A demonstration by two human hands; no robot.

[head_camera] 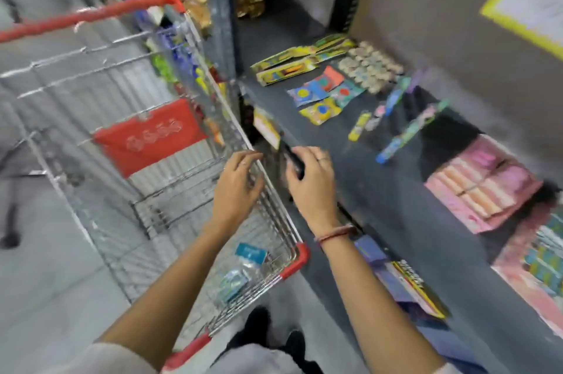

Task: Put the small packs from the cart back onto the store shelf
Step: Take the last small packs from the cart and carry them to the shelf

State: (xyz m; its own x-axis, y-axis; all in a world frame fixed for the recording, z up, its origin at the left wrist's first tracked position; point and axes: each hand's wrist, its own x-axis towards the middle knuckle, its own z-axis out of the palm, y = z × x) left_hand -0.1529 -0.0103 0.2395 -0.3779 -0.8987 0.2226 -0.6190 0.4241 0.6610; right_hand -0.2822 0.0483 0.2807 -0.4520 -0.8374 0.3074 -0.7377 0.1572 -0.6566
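A wire cart (91,75) with red trim stands left of the dark store shelf (365,190). My left hand (237,187) rests over the cart's right rim, fingers apart, holding nothing. My right hand (310,181) is at the shelf's front edge, shut on a dark, thin pack (292,157) with a yellow-edged card (266,126) at its far end. Two small clear-and-blue packs (243,267) lie in the cart's near corner. On the shelf lie yellow packs (286,68), colourful flat packs (323,93) and long thin packs (408,133). The frame is motion-blurred.
Pink packs (481,184) sit on the shelf at right, with more goods (542,254) beyond. A grey upright post (219,8) separates shelf bays. Books or packs (411,285) fill the lower shelf. A red child-seat flap (152,136) hangs in the cart. My dark shoes (274,334) are below.
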